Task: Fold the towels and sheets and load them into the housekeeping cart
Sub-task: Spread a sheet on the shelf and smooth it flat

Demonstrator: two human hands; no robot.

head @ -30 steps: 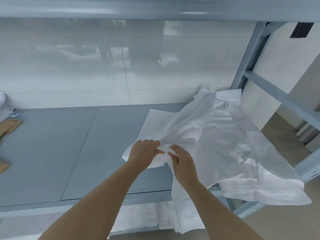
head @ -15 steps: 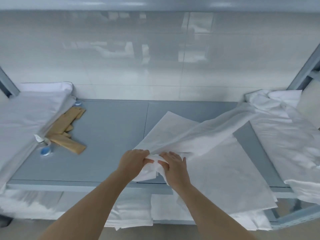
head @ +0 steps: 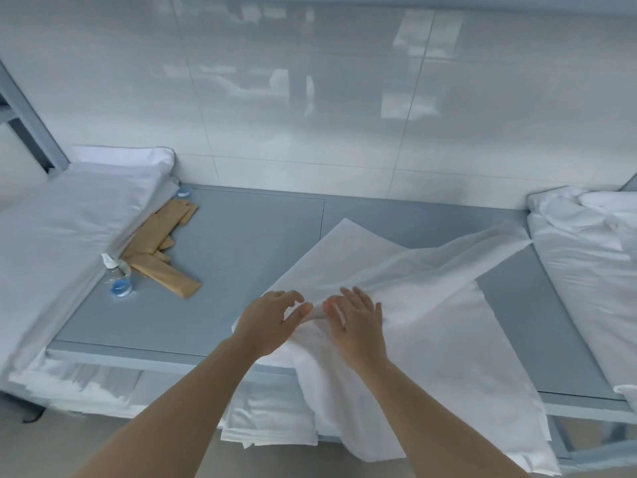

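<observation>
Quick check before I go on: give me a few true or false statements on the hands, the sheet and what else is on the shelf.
1. Both hands, left hand and right hand, are over the white sheet. True.
2. The sheet lies fully on the grey shelf. False: part hangs over the front edge.
3. The brown packets lie right of the sheet. False: they lie to its left.
4. A small bottle lies beside the packets. True.
5. The right hand grips a packet. False: its fingers are spread on the sheet.
</observation>
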